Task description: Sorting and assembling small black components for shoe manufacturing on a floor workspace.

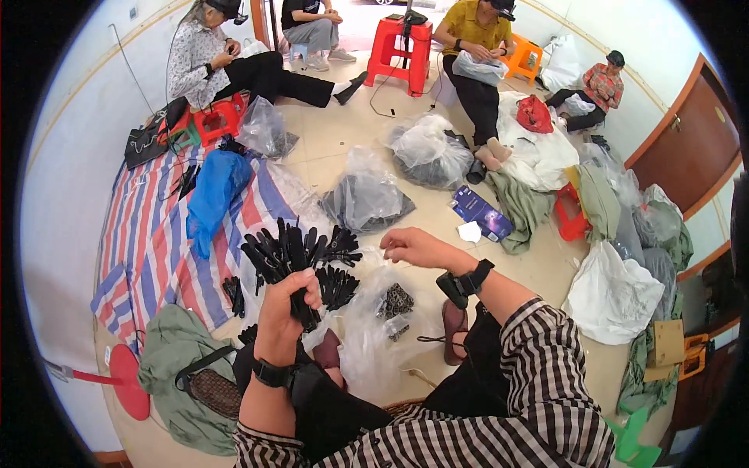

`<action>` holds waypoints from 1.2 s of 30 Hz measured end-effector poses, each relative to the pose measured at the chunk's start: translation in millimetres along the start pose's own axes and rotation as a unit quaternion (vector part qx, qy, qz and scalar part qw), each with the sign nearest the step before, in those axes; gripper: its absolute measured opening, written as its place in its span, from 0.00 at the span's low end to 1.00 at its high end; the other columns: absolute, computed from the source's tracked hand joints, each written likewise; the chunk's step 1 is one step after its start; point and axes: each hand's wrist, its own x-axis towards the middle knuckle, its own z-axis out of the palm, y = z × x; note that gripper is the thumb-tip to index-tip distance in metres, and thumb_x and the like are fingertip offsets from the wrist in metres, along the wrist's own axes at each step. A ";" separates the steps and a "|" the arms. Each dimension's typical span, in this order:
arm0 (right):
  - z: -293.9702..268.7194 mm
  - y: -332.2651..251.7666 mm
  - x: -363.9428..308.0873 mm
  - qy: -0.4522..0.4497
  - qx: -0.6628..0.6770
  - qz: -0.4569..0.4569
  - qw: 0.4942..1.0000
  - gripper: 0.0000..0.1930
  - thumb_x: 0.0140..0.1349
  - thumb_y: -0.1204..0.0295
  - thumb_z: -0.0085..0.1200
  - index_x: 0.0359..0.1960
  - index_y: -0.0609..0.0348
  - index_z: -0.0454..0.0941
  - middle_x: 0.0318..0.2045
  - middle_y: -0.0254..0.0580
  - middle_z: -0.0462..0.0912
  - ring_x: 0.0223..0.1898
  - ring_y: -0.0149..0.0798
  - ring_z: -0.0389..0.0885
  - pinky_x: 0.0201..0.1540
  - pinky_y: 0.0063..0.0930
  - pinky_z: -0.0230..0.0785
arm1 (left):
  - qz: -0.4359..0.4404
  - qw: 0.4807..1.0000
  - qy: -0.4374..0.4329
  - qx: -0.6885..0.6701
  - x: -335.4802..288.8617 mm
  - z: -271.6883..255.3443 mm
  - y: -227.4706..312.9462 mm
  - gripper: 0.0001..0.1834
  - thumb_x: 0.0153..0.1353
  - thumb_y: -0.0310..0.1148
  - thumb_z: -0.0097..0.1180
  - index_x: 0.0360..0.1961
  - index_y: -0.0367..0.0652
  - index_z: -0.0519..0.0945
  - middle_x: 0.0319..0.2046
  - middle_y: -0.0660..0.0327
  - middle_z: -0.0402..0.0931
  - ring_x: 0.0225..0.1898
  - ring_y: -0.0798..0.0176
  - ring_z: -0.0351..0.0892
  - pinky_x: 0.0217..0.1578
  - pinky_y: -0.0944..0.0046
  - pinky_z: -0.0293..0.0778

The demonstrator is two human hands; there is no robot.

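Note:
My left hand (303, 290) is closed around a thick bundle of black strap-like strips (282, 253) with small shiny metal bits. The strips fan out above the fist. To the right of it, my right hand (413, 248) hovers with bent fingers pressed together; whatever they pinch, if anything, is too small to make out. Two more bunches of black strips lie just past the left hand, one farther (341, 246) and one nearer (337, 289). Between my feet rests a clear plastic bag (367, 343), with small dark patterned pieces (396, 301) at its opening.
Clear bags of dark goods (368, 191) stand ahead. At left lies a striped tarp (148, 234) with a blue bag (216, 191). Several people sit working around the room, near a red stool (399, 54). A white sack (612, 292) is at right, green cloth (183, 366) at left.

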 end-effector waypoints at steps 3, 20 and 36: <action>19.7 -37.1 -26.4 -0.033 0.006 -0.040 0.999 0.11 0.55 0.72 0.50 0.38 0.63 0.73 0.30 0.43 0.80 0.33 0.35 0.77 0.36 0.27 0.69 | 0.007 1.000 0.007 0.014 1.1 -3.8 -4.4 0.07 0.55 0.29 0.54 0.24 0.39 0.70 0.19 0.64 0.67 0.19 0.70 0.64 0.21 0.69 0.62; 52.9 -48.5 -67.0 -0.049 0.026 -0.116 0.992 0.12 0.56 0.71 0.49 0.41 0.61 0.71 0.31 0.45 0.79 0.32 0.42 0.77 0.35 0.32 0.68 | -0.051 0.994 0.011 0.093 1.8 11.8 -34.1 0.06 0.50 0.27 0.56 0.23 0.36 0.74 0.18 0.60 0.72 0.15 0.66 0.68 0.20 0.67 0.68; 51.4 -67.7 -59.6 -0.040 0.332 -0.112 0.936 0.44 0.49 0.60 0.60 0.64 0.58 0.47 0.57 0.45 0.61 0.58 0.37 0.58 0.60 0.30 0.49 | -0.132 0.973 -0.108 0.157 -26.5 42.0 -51.1 0.06 0.50 0.23 0.53 0.19 0.39 0.71 0.17 0.63 0.68 0.20 0.69 0.67 0.23 0.71 0.63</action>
